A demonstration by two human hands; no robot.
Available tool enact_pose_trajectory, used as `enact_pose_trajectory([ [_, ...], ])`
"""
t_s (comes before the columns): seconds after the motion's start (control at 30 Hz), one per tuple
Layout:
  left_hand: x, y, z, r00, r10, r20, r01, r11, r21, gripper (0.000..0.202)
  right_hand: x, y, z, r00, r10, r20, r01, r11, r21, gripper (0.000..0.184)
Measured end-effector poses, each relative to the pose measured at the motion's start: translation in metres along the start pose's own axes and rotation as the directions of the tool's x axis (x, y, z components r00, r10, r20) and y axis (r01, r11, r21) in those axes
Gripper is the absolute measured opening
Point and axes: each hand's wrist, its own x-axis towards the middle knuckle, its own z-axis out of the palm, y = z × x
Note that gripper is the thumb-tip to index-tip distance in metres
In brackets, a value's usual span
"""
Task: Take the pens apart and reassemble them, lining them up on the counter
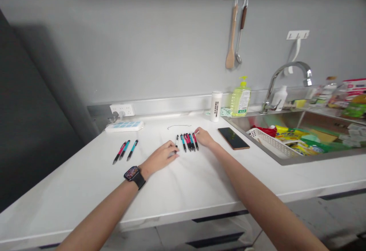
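Several pens lie side by side in a row on the white countertop, among them a turquoise pen [183, 143] and red ones with black ends. At the row's left end, my left hand [162, 155], with a black watch on its wrist, has its fingers bent around the lower part of a white pen [177, 141]. My right hand [203, 136] is at the other end, fingertips closed at the top of the outermost red pen [195, 141]. Farther left lie a separate red pen [119, 152] and two turquoise pens [132, 150].
A phone [233, 138] lies right of my right hand, before the sink [281, 161] holding a white basket and colourful packets. Behind stand a white canister [216, 106] and a soap bottle [240, 100]. A thin cord [179, 125] lies behind the pens; a power strip [125, 126] sits back left.
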Motion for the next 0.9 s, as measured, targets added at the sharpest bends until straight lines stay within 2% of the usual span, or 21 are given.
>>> enact_pose_trajectory([
  [0.17, -0.001, -0.005, 0.003, 1.000, 0.006, -0.014, -0.007, 0.997, -0.075, 0.026, -0.005, 0.000, -0.003, 0.998, -0.050, 0.030, 0.050, 0.999, 0.000, 0.028],
  [0.37, 0.004, -0.005, 0.004, 0.999, 0.014, -0.036, -0.020, 0.986, -0.165, 0.022, -0.007, 0.002, -0.003, 0.998, -0.057, 0.019, 0.057, 0.998, -0.009, 0.025],
  [0.6, 0.001, 0.000, 0.001, 0.997, 0.076, -0.017, -0.078, 0.989, -0.127, 0.019, -0.007, -0.001, -0.002, 0.995, -0.094, 0.033, 0.095, 0.995, -0.008, 0.024],
  [0.77, 0.002, -0.002, 0.004, 0.998, 0.041, -0.054, -0.048, 0.990, -0.133, 0.023, -0.013, -0.009, -0.004, 0.993, -0.113, 0.034, 0.113, 0.994, 0.002, 0.023],
  [0.9, 0.002, -0.001, 0.003, 0.997, 0.073, -0.023, -0.076, 0.984, -0.163, 0.027, -0.016, -0.012, -0.007, 0.993, -0.111, 0.038, 0.111, 0.994, 0.001, 0.023],
])
